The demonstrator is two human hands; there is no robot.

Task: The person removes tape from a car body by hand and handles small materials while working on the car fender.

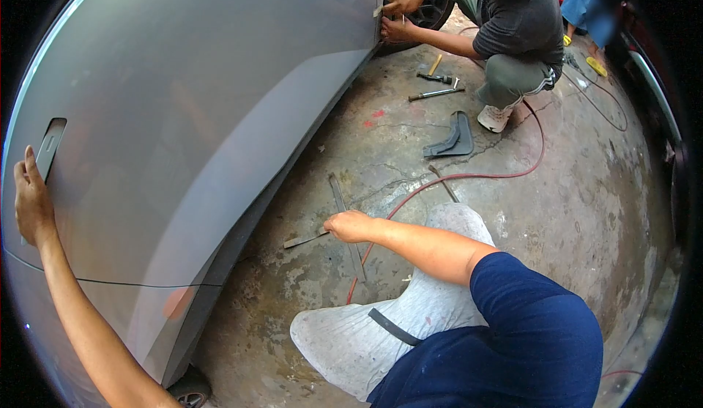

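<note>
My left hand (34, 201) rests on the grey car door panel (190, 78), next to the recessed door handle (51, 148). Its fingers are stretched out and hold nothing. My right hand (350, 226) is closed around one end of a flat metal strip (304, 240), whose free end points toward the car's lower edge. Below that hand, a longer flat metal bar (337, 194) lies on the concrete floor; my hand partly covers it.
A co-worker (516, 34) crouches by the car wheel (433, 1), both hands at the panel's edge. A red hose (476, 176) curves over the floor. Nearby lie a black plastic part (455, 138), a metal rod (444, 183) and a long-handled tool (437, 94).
</note>
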